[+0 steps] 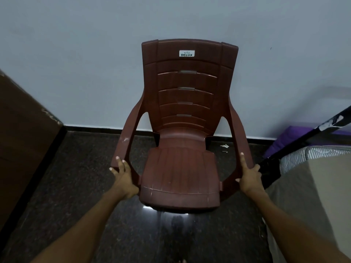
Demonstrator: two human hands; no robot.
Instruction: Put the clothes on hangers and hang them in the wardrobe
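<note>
Leftmost, brown cabinet (22, 133) seen at frame edge. Left hand (123, 179) fingers clasped on left armrest of brown plastic chair (182, 130); right hand (248, 177) fingers clasped on right armrest. Bed (313, 177) seen at right. Clothes, hangers not visible.

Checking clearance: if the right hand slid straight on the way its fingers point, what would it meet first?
Probably only more of the chair's armrest, which the right hand already grips; beyond that, the wall. Depth is unclear.

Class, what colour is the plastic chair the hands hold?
Reddish brown chair, seen in the head view.
</note>
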